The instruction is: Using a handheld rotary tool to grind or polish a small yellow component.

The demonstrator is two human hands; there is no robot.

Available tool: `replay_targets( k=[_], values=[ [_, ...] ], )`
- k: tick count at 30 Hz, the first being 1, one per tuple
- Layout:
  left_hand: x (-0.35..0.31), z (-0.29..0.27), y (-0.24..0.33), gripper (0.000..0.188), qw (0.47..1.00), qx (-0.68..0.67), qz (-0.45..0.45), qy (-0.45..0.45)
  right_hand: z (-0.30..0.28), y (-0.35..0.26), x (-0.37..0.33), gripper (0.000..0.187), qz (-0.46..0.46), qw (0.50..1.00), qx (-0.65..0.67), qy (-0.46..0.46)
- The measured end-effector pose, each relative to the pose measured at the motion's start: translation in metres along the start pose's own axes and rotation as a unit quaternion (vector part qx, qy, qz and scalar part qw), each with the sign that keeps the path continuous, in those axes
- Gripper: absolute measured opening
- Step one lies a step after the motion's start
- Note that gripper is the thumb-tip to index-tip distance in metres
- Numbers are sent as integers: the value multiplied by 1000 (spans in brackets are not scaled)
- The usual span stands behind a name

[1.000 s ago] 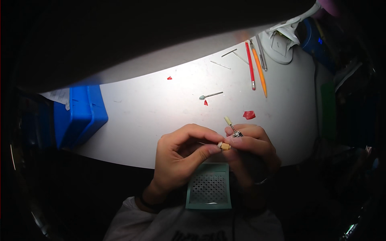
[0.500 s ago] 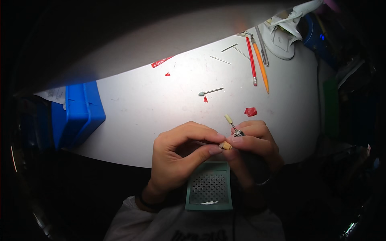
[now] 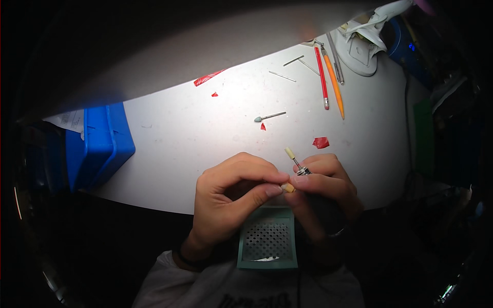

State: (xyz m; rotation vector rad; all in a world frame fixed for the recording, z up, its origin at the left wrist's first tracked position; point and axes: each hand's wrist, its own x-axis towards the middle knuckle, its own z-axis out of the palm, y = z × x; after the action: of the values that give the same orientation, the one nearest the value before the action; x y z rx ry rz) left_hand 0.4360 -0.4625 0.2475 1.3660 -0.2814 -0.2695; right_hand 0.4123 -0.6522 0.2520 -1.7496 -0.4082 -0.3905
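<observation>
Thumb and fingertips of my left hand (image 3: 231,187) pinch a small yellowish piece (image 3: 290,188) with a whitish end; its exact kind is too small to tell. In my right hand (image 3: 331,179) is a rotary handpiece (image 3: 304,171) with a silver collar, its dark body mostly hidden under the fingers. A pale yellow cylindrical bit (image 3: 290,153) sticks out of it, pointing up and away, apart from the small piece. My right fingertips meet the left ones at that piece. Below both hands lies a green-framed tray (image 3: 292,241) with a perforated metal plate.
On the white table (image 3: 179,138) lie a grinding bit with a green-grey tip (image 3: 258,119), red scraps (image 3: 321,142), thin metal rods (image 3: 282,76), a red pencil (image 3: 322,77) and an orange pen-like tool (image 3: 334,82). A blue bin (image 3: 110,138) stands left, a white lamp base (image 3: 359,54) far right.
Both hands stay together in nearly the same place. The small piece is turned slightly between the fingertips, and the handpiece bit has shifted a little to the left.
</observation>
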Motion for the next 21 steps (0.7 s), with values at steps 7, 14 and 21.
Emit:
replay_targets(
  k=[7,14,21],
  values=[
    [-1,1,-1,18,999,-33,-14,3,1,-2,1,41,10,1000,7,0],
    [-2,1,2,17,997,-60,-41,-11,0,1,-1,41,7,1000,25,-3],
    [-3,1,1,16,996,-77,-45,-11,0,2,-3,41,10,999,32,2]
  ],
)
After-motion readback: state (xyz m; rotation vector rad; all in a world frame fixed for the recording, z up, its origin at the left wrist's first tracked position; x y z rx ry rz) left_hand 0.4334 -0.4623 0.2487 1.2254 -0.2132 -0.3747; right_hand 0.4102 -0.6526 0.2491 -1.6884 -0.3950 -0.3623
